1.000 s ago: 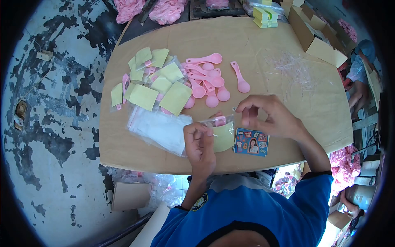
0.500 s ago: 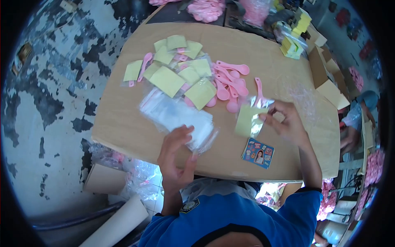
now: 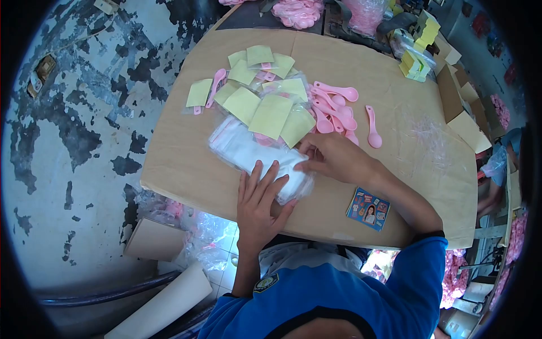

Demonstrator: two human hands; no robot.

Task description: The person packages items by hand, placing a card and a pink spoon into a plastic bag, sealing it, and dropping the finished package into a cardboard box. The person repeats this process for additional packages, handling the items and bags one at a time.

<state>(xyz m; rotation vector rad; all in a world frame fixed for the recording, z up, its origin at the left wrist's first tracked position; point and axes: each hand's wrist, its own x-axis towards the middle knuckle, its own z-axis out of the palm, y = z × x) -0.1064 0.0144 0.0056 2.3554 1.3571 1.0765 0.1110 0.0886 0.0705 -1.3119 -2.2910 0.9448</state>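
A stack of clear plastic bags (image 3: 240, 148) lies on the brown-covered table. My left hand (image 3: 261, 203) rests on the stack's near edge, fingers spread. At the right end of the stack, my right hand (image 3: 341, 161) pinches the edge of a plastic bag, its fingertips partly hidden. Behind the bags is a pile of filled packets with pale yellow cards (image 3: 271, 116) and pink spoons inside. Loose pink spoons (image 3: 337, 93) are heaped beside it, and a single pink spoon (image 3: 371, 127) lies apart to the right. Below my right forearm sits a small stack of blue printed cards (image 3: 368, 209).
An open cardboard box (image 3: 460, 104) stands at the table's right edge. Yellow card stacks (image 3: 415, 65) and bagged pink items (image 3: 298, 12) are at the back. Another person (image 3: 497, 175) is partly visible at far right. A cardboard roll (image 3: 164, 305) leans at lower left.
The yellow-card packet has left my right hand, and one more lies on the pile. My right hand has moved left to the plastic bags; my left hand has come down onto them.
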